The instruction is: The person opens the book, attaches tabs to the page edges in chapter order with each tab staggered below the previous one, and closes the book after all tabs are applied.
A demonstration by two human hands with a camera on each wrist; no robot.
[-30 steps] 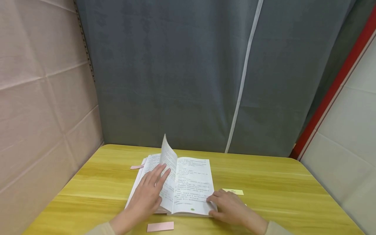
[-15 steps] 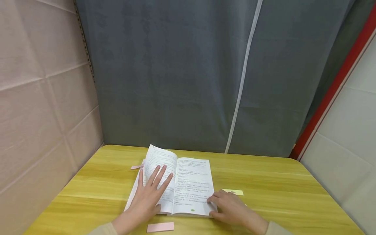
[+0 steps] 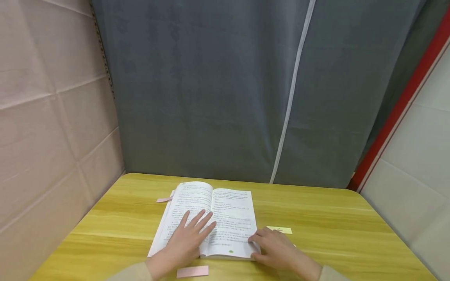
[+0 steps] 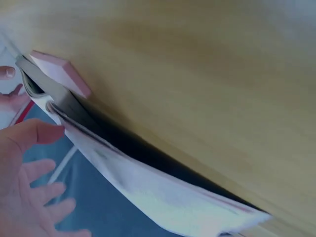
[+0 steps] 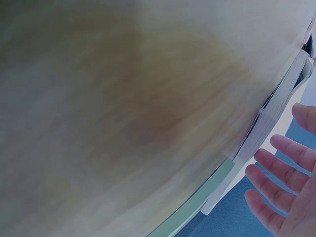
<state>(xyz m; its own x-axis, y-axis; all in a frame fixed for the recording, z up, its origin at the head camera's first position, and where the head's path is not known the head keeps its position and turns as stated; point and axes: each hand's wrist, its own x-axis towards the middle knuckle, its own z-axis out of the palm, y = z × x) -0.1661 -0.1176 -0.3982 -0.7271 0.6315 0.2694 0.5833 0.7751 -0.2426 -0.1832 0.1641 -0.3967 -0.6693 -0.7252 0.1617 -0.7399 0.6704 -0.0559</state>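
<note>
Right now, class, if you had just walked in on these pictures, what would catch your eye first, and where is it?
First the open book, lying flat in the middle of the yellow wooden table before a grey curtain. The left hand presses with spread fingers on its left page, and the right hand rests at its lower right corner. Next come the paper slips: a pink slip at the near edge and a yellow slip right of the book.

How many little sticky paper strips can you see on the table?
3. One pink strip lies near the table's front edge by the left hand; another pink strip sticks out left of the book; a yellow strip lies beside the right hand. Others may be hidden.
</note>
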